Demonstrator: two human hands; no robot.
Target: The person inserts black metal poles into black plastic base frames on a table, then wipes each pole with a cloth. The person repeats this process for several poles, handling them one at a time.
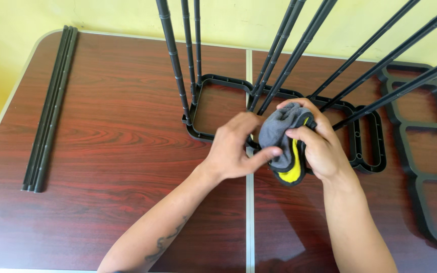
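Observation:
My right hand [319, 146] grips a grey, black and yellow bundle of cloth [284, 144], which looks like a glove or sock, above the middle of the table. My left hand [236, 146] touches the cloth from the left, its thumb pressed on the grey part. Just behind my hands a black plastic frame [218, 81] with rectangular openings lies on the table, and several black rods [175, 60] rise from it towards the camera.
The table [117, 126] is dark red wood grain with a metal seam down its middle. Three black rods [51, 106] lie side by side at the left edge. A second black frame [431, 151] lies at the right. A yellow wall stands behind.

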